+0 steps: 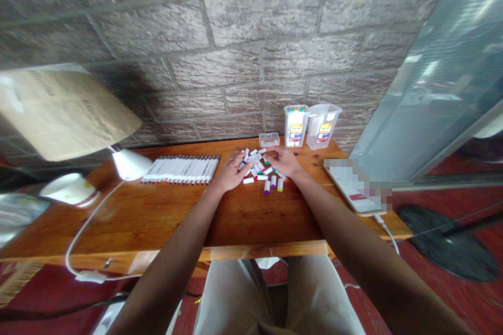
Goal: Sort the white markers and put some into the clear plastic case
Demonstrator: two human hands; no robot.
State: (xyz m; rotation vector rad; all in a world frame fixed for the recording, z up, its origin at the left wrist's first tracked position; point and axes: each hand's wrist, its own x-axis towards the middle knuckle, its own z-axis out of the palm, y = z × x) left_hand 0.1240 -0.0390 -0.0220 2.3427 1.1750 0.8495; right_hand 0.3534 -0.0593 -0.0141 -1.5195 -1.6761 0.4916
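A loose pile of white marker caps (257,165) with coloured ends lies on the wooden table. My left hand (231,171) rests at the pile's left edge, its fingers apart and touching the caps. On the opposite side, my right hand (283,161) curves around the pile's right edge with fingers spread; its fingertips are partly hidden among the caps. Neither hand visibly grips a cap. A few caps, one with a yellow end (280,185), lie just in front of the pile. Left of my hands, several white markers (183,169) lie side by side in a row.
Behind the pile stand a small clear lid (269,140), a clear box of markers (295,126) and another clear box (323,126). A lamp (131,164) and paper cup (70,189) are at left. A cabled tablet-like device (353,188) lies right.
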